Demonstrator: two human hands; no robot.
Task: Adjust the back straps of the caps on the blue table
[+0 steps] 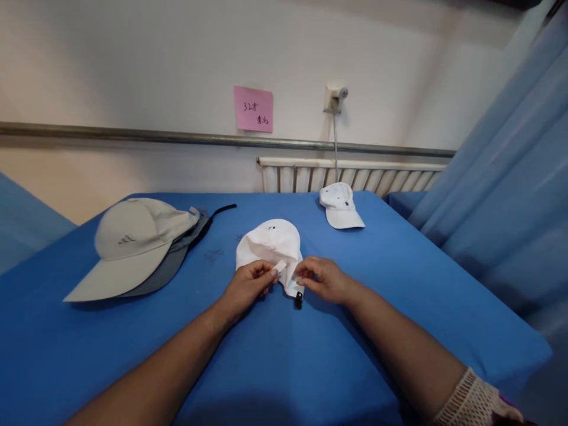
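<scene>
A white baseball cap (pixel 273 239) with a small dark mark on its crown lies in the middle of the blue-covered table, its back opening towards me. Between thumb and fingers, my left hand (pixel 252 281) pinches the end of the cap's white strap (pixel 280 266). On the cap's right side, my right hand (pixel 323 279) has its fingers curled in at the edge of the fabric, gripping it near the other strap end. Just below those fingers a black buckle (pixel 299 300) hangs from the cap. The cap's brim is hidden from view.
Two stacked caps, a light grey one (pixel 133 234) over a dark grey one (pixel 164 272), lie at the left. Another white cap (pixel 339 204) sits at the back right. Behind the blue table cover (pixel 248 361) are a radiator (pixel 306 177) and a metal rail (pixel 177 136); a blue curtain (pixel 506 177) hangs at right.
</scene>
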